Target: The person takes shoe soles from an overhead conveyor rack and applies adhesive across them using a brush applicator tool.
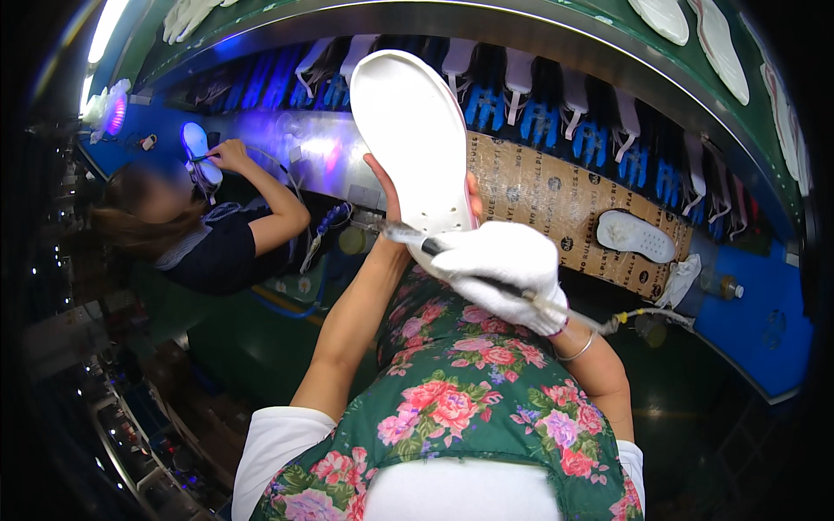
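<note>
A large white shoe sole [410, 130] stands tilted upright in front of me, its smooth inner face and raised rim toward me. My bare left hand [384, 187] is closed around its lower part from behind, with fingers showing at both edges. My right hand [508, 265], in a white knitted glove, is closed on a slim pen-like tool [404, 232]. The tool's metal tip points left across the sole's lower end; whether it touches cannot be told. A thin hose [630, 314] with a yellow band trails right from behind the glove.
Printed brown cardboard [530, 187] covers the bench, with another white sole [635, 236] at right. A bottle [723, 285] stands beyond it. White shoe parts hang along blue clamps [539, 122] behind, under a green shelf [521, 19]. At left, a co-worker's hand [230, 154] works on a sole.
</note>
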{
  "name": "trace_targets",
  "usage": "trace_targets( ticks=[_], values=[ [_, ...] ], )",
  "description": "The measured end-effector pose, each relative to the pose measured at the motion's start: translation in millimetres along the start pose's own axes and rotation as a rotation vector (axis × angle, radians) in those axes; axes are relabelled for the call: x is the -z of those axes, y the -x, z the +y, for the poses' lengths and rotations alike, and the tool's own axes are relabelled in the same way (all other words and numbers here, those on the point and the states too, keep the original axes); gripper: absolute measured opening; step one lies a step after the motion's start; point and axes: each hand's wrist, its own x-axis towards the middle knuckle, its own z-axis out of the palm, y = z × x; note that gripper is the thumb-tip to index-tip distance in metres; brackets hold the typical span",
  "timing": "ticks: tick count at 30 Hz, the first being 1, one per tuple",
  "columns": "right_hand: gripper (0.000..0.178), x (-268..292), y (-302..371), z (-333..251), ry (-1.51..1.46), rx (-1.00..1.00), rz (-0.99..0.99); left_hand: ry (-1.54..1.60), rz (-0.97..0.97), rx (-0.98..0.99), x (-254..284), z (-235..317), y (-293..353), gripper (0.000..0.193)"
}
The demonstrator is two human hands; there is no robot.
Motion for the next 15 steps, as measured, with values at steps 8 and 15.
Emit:
trace_targets(
  ticks=[8, 15],
  values=[
    [0.037, -12, 10, 1, 0.171, 0.101, -0.071, 0.011, -0.065, -0.079, 1, 12, -15, 0.129],
    [0.039, -13, 17, 7, 0.323, 0.089, -0.030, 0.042, -0.191, -0.142, 5, 20, -32, 0.127]
  ],
)
